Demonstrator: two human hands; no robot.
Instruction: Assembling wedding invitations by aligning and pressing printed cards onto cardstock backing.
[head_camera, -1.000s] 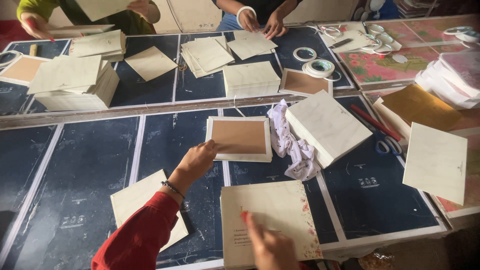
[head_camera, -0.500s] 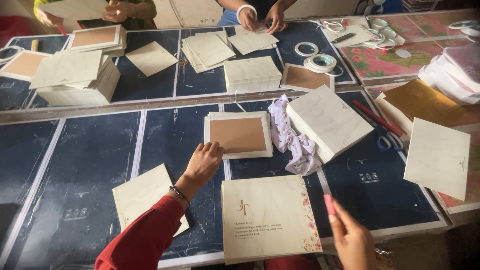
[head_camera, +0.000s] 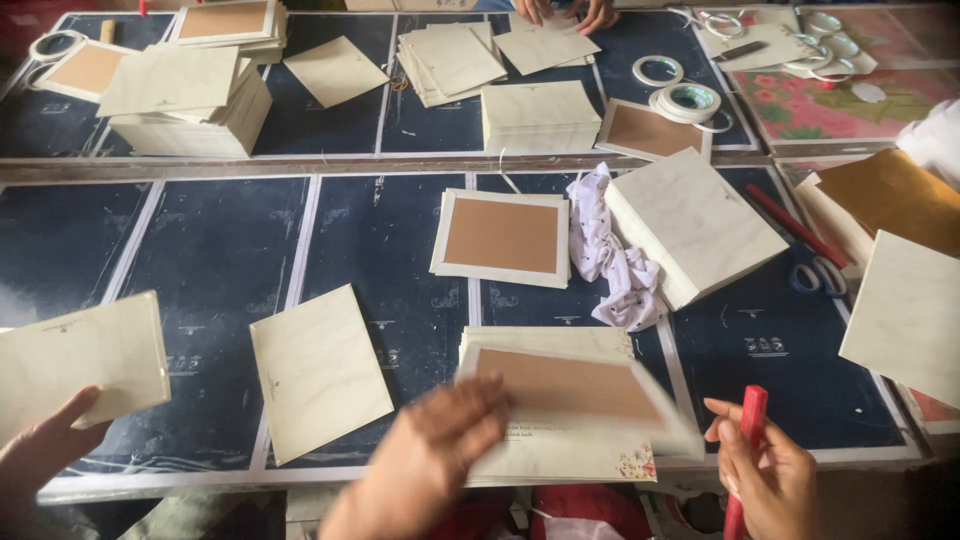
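My left hand, blurred by motion, grips the left edge of a brown-faced card with a cream border. That card lies tilted over a cream card with a floral corner at the near table edge. To its right my right hand is closed around a red stick that points upward. Neither the right hand nor the stick touches the cards.
A stack of brown-faced cards, a white cloth and a thick cream stack sit mid-table. A loose cream card lies to the left. Another person's hand holds a cream card. Tape rolls and scissors are on the right.
My left hand has pulled back from the middle stack with a brown-faced card, now over the floral card. My right hand holds its place. A hand with a card has appeared at lower left.
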